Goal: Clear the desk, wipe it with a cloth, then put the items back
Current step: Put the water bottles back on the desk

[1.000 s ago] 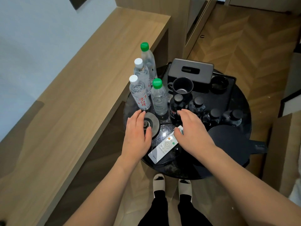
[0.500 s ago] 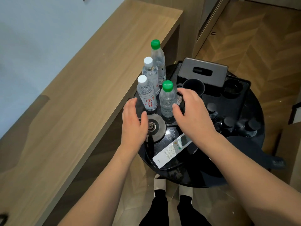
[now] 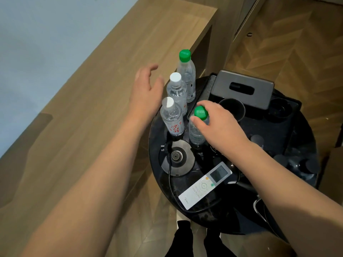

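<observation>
Several water bottles stand at the left side of a round black table (image 3: 232, 217). My right hand (image 3: 215, 125) grips the neck of the nearest green-capped bottle (image 3: 197, 133), thumb and fingers curled just under its cap. My left hand (image 3: 146, 91) hovers with relaxed fingers left of a white-capped bottle (image 3: 176, 91), holding nothing. Another white-capped bottle with red lettering (image 3: 171, 117) stands in front, and a second green-capped bottle (image 3: 186, 75) stands behind. The long wooden desk (image 3: 83, 112) runs along the wall at left.
A kettle base with cord (image 3: 176, 156) and a white remote (image 3: 205, 184) lie on the table's near side. A black tray (image 3: 259, 130) carries a grey tissue box (image 3: 243, 89), a black mug (image 3: 232, 108) and dark-lidded jars (image 3: 257, 140). My feet are below the table.
My right hand moved onto the near green-capped bottle and closed around its neck. My left hand lifted off the kettle base and went up beside the white-capped bottles.
</observation>
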Tool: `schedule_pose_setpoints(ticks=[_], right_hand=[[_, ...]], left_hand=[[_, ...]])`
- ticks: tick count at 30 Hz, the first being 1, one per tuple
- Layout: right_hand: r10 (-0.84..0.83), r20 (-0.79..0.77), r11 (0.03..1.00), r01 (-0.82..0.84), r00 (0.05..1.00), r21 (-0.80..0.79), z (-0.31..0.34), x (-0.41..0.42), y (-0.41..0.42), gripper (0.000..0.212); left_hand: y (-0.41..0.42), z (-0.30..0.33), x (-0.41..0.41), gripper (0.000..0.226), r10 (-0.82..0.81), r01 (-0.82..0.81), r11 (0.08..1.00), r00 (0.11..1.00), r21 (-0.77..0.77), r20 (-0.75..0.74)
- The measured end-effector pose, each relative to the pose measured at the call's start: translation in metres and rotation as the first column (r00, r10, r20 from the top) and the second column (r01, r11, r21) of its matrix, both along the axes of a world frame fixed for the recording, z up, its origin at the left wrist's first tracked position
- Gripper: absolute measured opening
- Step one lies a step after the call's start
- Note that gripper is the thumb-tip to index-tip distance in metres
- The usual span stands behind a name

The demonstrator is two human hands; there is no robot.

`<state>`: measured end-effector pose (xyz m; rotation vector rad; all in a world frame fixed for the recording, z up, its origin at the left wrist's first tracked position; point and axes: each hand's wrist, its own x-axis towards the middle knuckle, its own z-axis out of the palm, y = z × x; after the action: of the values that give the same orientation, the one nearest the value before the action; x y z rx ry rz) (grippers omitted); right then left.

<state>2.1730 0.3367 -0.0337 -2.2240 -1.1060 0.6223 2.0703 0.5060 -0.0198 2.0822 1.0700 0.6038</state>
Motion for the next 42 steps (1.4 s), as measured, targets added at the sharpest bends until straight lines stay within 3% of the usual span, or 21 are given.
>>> schedule_pose_setpoints(ticks=[7,12,20,25,30,33,36,42], right_hand=[[0.014,-0.082,0.995,-0.021,0.997,-0.093,-0.010,0.002,0.009,0.035],[0.026,-0.107,0.997,-0.033,0.994,-0.069,-0.014,0.003,0.009,0.033],[-0.075,-0.204,0.992,0.094,0.976,0.086,-0.016,0.007,0.002,0.031],[-0.128,-0.188,0.949,0.176,0.974,0.262,0.005,0.010,0.004,0.027],[-0.161,-0.136,0.874,0.205,0.978,0.440,0.018,0.000,0.002,0.030],[-0.141,-0.095,0.844,0.170,0.985,0.508,0.026,-0.009,0.002,0.037],[-0.105,-0.108,0.832,0.147,0.989,0.534,0.031,-0.024,0.001,0.036],[-0.052,-0.271,0.802,0.202,0.961,0.563,0.036,-0.071,0.002,0.028]], left_hand=[[0.036,0.019,0.085,0.066,-0.134,0.065,0.973,0.941,-0.223,-0.310],[0.047,0.001,0.114,0.046,-0.132,0.032,0.958,0.932,-0.286,-0.337],[0.051,-0.014,0.115,0.050,-0.039,0.006,0.964,0.992,-0.265,-0.120],[0.054,0.003,0.094,0.023,0.141,-0.087,0.963,0.969,-0.256,0.203],[0.048,0.029,0.051,0.029,0.185,-0.206,0.979,0.884,0.002,0.429],[0.037,0.038,0.016,0.025,0.157,-0.254,0.950,0.891,0.183,0.426],[0.029,0.039,-0.025,0.025,0.211,-0.307,0.923,0.908,0.233,0.362],[-0.003,0.023,-0.121,0.026,0.412,-0.431,0.901,0.884,0.044,0.220]])
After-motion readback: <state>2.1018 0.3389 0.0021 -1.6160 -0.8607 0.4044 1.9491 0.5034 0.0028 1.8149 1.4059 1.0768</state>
